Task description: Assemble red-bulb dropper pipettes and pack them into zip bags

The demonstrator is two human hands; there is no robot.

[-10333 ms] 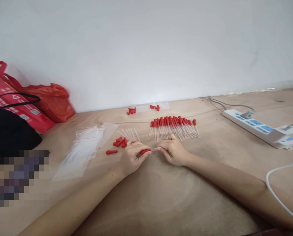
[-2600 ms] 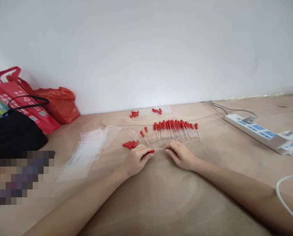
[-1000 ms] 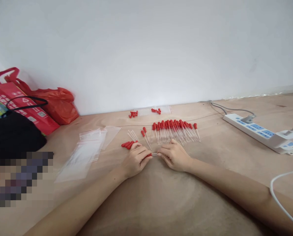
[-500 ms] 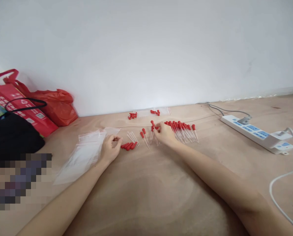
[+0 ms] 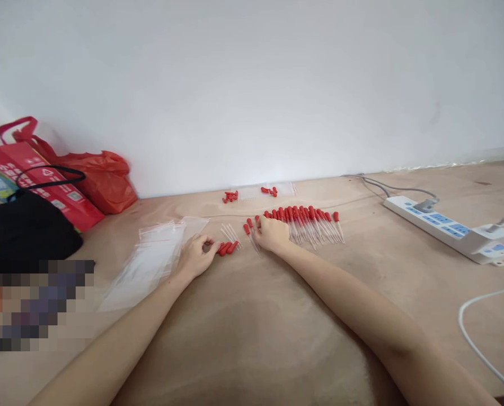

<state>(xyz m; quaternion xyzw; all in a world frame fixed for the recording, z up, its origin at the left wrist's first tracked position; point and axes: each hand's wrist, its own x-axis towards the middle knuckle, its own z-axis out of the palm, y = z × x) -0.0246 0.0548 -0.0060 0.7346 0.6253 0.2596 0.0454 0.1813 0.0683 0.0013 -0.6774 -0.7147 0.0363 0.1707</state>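
Note:
My left hand (image 5: 198, 255) has its thumb and fingertips closed at the left end of a short row of red rubber bulbs (image 5: 229, 248), apparently on the endmost one, which they mostly hide. Just behind that row lie several thin clear tubes (image 5: 230, 234). My right hand (image 5: 272, 233) is closed in a pinch at a red-topped dropper (image 5: 257, 219), whose lower part the fingers partly cover. Left of it two droppers (image 5: 247, 229) lie side by side. Beyond my right hand, a long row of assembled droppers (image 5: 306, 217) lies with red bulbs toward the wall.
Clear zip bags (image 5: 154, 259) lie left of my left hand. Near the wall are loose small red bulbs (image 5: 230, 196) and another clear bag (image 5: 286, 189). A power strip (image 5: 446, 228) with cables sits at right; red bags (image 5: 104, 180) and black cloth (image 5: 27, 231) are at left.
My right hand has moved left along the droppers, uncovering more of the long row. My left hand has shifted slightly right, onto the left end of the bulb row.

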